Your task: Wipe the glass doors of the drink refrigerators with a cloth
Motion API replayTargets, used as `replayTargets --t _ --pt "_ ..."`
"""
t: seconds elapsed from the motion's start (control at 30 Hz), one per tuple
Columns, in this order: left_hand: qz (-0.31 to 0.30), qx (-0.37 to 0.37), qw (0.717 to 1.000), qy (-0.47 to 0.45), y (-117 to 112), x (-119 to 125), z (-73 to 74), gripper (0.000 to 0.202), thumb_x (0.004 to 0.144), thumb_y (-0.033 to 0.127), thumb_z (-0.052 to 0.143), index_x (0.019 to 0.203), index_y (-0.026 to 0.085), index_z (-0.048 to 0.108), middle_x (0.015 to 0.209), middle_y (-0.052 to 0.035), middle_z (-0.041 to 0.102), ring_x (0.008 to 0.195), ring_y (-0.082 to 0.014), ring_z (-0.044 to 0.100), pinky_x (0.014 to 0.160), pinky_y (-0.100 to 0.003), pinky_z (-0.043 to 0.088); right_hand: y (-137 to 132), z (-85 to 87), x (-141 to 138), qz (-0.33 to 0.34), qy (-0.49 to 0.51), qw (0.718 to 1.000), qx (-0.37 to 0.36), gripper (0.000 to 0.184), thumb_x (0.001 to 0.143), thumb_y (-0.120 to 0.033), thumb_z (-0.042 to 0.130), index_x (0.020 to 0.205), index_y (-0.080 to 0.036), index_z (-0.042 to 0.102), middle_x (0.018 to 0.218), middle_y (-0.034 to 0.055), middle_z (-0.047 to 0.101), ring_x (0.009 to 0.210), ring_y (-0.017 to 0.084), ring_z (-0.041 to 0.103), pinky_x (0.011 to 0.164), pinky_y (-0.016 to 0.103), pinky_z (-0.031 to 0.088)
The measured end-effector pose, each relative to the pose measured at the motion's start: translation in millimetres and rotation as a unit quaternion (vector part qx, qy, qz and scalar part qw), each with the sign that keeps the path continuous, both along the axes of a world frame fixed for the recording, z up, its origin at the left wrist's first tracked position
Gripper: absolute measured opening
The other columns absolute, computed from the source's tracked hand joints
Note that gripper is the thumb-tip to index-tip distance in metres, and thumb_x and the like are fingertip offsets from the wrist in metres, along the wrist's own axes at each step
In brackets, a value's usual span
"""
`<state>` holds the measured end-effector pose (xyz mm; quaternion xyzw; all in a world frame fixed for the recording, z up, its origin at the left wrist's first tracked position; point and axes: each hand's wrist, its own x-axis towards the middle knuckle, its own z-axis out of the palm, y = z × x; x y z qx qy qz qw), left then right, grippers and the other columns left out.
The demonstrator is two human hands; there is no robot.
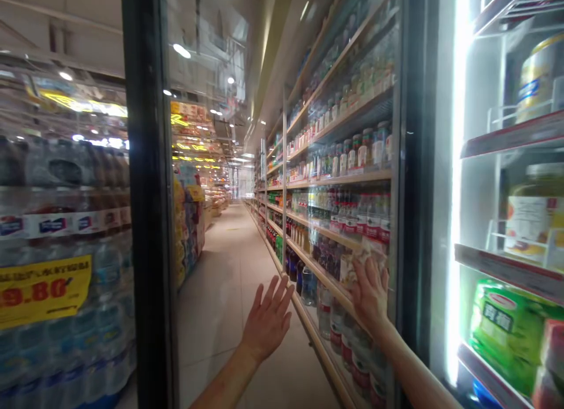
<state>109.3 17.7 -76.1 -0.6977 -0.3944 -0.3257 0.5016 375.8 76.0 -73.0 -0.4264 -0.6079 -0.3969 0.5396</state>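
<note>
A glass cooler door point(220, 315) with a dark frame stands open in front of me. My left hand point(268, 319), fingers stretched out, lies palm-forward at the lower middle of the glass and appears to touch it. Farther right, my right hand point(371, 291) presses a pale crumpled cloth point(363, 256) against the pane near the door's right edge. The fingers partly cover the cloth, and blur hides its outline. Bottles on shelves and a long aisle show in or through the glass.
At right, the lit cooler has shelves point(506, 265) holding a pale-labelled bottle point(529, 215), a can point(537, 80) and a green package point(502, 332). Stacked bottle packs point(66, 221) with a yellow price sign point(44, 291) stand left of the door's dark frame point(152, 221).
</note>
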Motion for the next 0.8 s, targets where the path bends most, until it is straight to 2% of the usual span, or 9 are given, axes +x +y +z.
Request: replayTargets --t 0.07,0.13,0.23,0.33,0.37,0.53,0.6,0.7,0.8 --pt "-0.003 0.000 1.000 0.000 0 0 0.5 0.055 0.082 0.039 0.050 0.134 0.022 0.041 0.139 -0.0037 0.043 0.139 -0.0198 0.012 0.114 -0.041 0.007 4 10.2 4 -0.016 0.069 0.997 0.014 0.056 0.087 -0.021 0.035 0.142 -0.022 0.027 0.144 0.0145 0.032 0.130 0.031 0.033 0.101 0.057 0.027" --pt "-0.008 -0.004 1.000 -0.004 0 1 0.3 0.055 0.082 0.039 0.050 0.134 0.022 0.041 0.139 -0.0034 0.043 0.139 -0.0197 0.011 0.114 -0.041 0.006 2 12.8 -4 -0.021 0.086 0.996 0.016 0.056 0.087 -0.021 0.035 0.142 -0.020 0.026 0.144 0.0172 0.031 0.131 0.033 0.031 0.099 0.057 0.030" --pt "-0.004 -0.007 1.000 -0.006 0 0 -0.6 0.055 0.082 0.039 0.050 0.134 0.022 0.040 0.139 -0.0039 0.043 0.139 -0.0199 0.012 0.114 -0.041 0.007 -10 4.4 -22 0.016 -0.042 0.999 0.001 0.054 0.084 -0.017 0.039 0.138 -0.021 0.035 0.140 0.0152 0.039 0.131 0.029 0.031 0.103 0.054 0.027" --pt "-0.006 -0.004 1.000 -0.006 0 -1 -0.7 0.054 0.082 0.038 0.049 0.134 0.022 0.041 0.139 -0.0036 0.043 0.139 -0.0198 0.012 0.114 -0.040 0.006 -13 0.7 -24 0.055 -0.162 0.985 -0.008 0.052 0.081 -0.014 0.041 0.132 -0.025 0.043 0.133 0.0101 0.048 0.129 0.025 0.037 0.108 0.051 0.020" --pt "-0.010 -0.003 1.000 -0.004 0 -1 -0.4 0.053 0.083 0.037 0.049 0.133 0.022 0.042 0.139 -0.0032 0.043 0.139 -0.0196 0.012 0.114 -0.040 0.006 -11 3.2 -21 0.046 -0.151 0.987 -0.002 0.051 0.081 -0.015 0.041 0.132 -0.025 0.043 0.132 0.0103 0.048 0.128 0.025 0.037 0.108 0.052 0.020" --pt "-0.014 -0.006 1.000 0.005 -1 -2 1.2 0.053 0.082 0.036 0.050 0.133 0.022 0.042 0.140 -0.0031 0.042 0.139 -0.0200 0.012 0.114 -0.040 0.006 1 21.8 -15 -0.029 0.033 0.999 0.028 0.055 0.086 -0.021 0.036 0.140 -0.019 0.027 0.140 0.0182 0.036 0.131 0.031 0.031 0.102 0.055 0.027" --pt "-0.016 -0.009 1.000 0.001 -1 -2 1.0 0.052 0.082 0.035 0.050 0.132 0.022 0.043 0.140 -0.0031 0.042 0.139 -0.0203 0.012 0.114 -0.040 0.005 -1 21.8 -21 -0.018 -0.003 1.000 0.019 0.056 0.086 -0.022 0.038 0.141 -0.017 0.027 0.140 0.0187 0.035 0.132 0.031 0.029 0.102 0.054 0.027" --pt "-0.017 -0.010 1.000 0.006 -4 -4 0.3 0.052 0.082 0.036 0.050 0.132 0.022 0.043 0.140 -0.0036 0.041 0.139 -0.0211 0.014 0.114 -0.040 0.006 -3 20.8 -21 0.004 -0.097 0.995 0.017 0.054 0.085 -0.021 0.041 0.138 -0.022 0.033 0.137 0.0147 0.041 0.130 0.028 0.034 0.104 0.052 0.025" --pt "-0.032 -0.016 0.999 0.026 -8 -9 5.7 0.054 0.082 0.036 0.051 0.133 0.021 0.041 0.139 -0.0043 0.043 0.138 -0.0211 0.019 0.114 -0.040 0.009 3 29.8 -7 -0.020 -0.033 0.999 0.035 0.052 0.086 -0.021 0.038 0.138 -0.022 0.033 0.137 0.0152 0.041 0.127 0.028 0.037 0.103 0.054 0.025"
